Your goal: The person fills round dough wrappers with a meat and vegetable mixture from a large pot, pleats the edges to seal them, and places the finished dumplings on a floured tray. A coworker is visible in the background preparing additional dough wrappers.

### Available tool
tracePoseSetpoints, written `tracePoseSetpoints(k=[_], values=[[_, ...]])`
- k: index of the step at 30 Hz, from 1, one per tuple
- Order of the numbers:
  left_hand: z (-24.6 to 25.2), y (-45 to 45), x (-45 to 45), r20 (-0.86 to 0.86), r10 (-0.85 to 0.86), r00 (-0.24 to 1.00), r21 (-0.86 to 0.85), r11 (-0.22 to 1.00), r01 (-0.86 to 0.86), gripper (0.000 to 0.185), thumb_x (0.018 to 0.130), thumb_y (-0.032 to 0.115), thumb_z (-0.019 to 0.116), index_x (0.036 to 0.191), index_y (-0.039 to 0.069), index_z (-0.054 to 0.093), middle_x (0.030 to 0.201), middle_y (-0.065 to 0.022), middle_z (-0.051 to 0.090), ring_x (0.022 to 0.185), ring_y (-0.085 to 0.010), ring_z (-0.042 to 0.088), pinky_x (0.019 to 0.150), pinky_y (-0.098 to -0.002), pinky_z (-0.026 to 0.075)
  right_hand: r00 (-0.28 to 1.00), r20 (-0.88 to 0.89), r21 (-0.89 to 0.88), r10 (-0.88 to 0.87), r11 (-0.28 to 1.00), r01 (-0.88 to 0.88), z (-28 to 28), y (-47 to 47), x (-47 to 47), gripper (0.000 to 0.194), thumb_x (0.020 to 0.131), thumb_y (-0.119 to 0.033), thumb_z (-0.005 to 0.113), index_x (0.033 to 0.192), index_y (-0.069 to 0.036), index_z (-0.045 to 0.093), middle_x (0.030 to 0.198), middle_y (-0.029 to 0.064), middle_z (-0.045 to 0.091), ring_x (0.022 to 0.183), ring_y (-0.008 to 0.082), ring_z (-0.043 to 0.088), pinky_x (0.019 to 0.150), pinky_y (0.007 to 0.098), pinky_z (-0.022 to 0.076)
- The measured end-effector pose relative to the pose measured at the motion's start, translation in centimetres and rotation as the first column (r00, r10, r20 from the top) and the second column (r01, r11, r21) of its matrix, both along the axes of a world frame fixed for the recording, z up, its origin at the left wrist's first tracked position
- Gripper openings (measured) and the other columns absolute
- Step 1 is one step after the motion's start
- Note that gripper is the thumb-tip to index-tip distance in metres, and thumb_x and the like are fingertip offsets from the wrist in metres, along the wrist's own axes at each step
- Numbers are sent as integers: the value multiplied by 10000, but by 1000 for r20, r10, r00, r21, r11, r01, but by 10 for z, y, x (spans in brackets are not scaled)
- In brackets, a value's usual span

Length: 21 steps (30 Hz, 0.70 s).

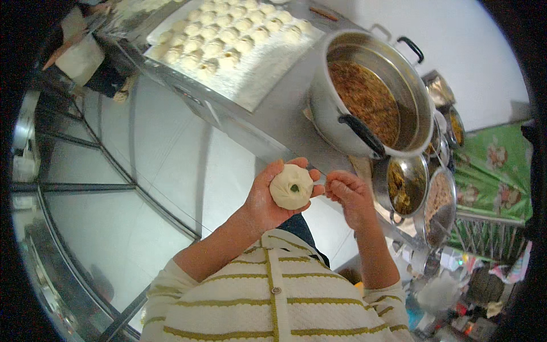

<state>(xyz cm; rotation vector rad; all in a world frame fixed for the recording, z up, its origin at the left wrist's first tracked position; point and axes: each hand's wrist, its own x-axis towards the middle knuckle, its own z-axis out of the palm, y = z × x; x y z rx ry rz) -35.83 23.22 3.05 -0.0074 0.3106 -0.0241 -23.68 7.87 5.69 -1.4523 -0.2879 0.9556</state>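
On the palm and fingers of my left hand (265, 199) rests a round, pleated dough bun (291, 187) with a small hole at its top, where green filling shows. Just to the right, my right hand (348, 192) is raised with its fingers curled together; a thin dark stick or handle seems to show at its fingertips, too small to make out surely. Rows of similar filled buns (228, 34) stand on a floured white board (260, 81) on the counter. A large metal pot (329, 115) beside the board holds a brown minced filling (363, 98).
Metal bowls of yellowish filling (401, 188) and pale pinkish filling (440, 192) stand right of the pot. The metal counter's edge (252, 132) runs diagonally before me. Behind the bowls hangs a green patterned cloth (495, 171). Another person's arm or clothing may show at upper left, unclear.
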Motion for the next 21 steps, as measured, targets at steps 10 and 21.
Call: tracePoseSetpoints(k=[10, 21], values=[[-9, 75, -23, -50, 226, 973, 1, 974, -226, 462, 880, 498, 388, 1168, 157, 505, 1187, -147, 520, 1032, -298, 545, 750, -434, 512, 502, 856, 22, 120, 963, -268, 15, 116, -30, 64, 791, -69, 608, 853, -54, 605, 808, 125, 588, 755, 251, 567, 645, 319, 449], [-37, 195, -9, -92, 453, 887, 108, 890, -444, 431, 868, 489, 419, 1137, 167, 513, 1172, -128, 524, 1076, -333, 505, 721, -433, 537, 317, 356, -332, 879, 436, -837, -167, 230, -7, 231, 823, -170, 496, 967, -16, 591, 913, 169, 616, 850, 306, 598, 760, 403, 467]])
